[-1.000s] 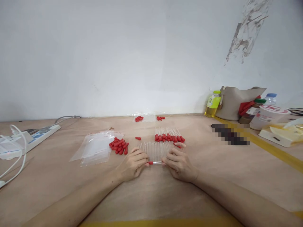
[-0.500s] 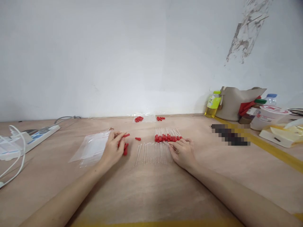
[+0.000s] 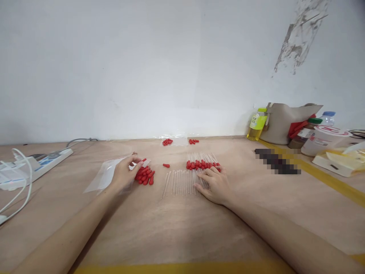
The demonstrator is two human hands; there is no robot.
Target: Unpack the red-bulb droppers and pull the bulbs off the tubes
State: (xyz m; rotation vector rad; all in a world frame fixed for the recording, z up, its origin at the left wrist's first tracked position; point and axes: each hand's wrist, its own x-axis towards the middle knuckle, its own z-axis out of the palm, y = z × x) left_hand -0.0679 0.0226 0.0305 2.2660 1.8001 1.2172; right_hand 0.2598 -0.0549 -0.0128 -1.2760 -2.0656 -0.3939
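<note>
My left hand [image 3: 125,173] is beside a pile of red rubber dropper bulbs [image 3: 145,176], over the clear plastic bags [image 3: 104,175]. Its fingers are curved, with a gap between thumb and index finger, and I see nothing held. My right hand [image 3: 214,185] rests over the right end of a row of thin glass dropper tubes [image 3: 181,182], fingers apart. Just beyond lie tubes fitted with red bulbs, the finished-looking droppers [image 3: 201,164], side by side. One loose red bulb [image 3: 166,165] lies between the pile and these droppers.
Two small groups of red bulbs [image 3: 167,142] lie at the back on clear plastic. A white power strip [image 3: 51,165] with cables is at left. At right stand a yellow-green bottle [image 3: 256,123], a grey bag [image 3: 278,123], a tub [image 3: 325,142] and a tissue pack [image 3: 339,163].
My left hand has drawn back leftward from over the red bulbs, uncovering the pile. The right hand's fingers have spread from a pinch and come slightly nearer over the tubes.
</note>
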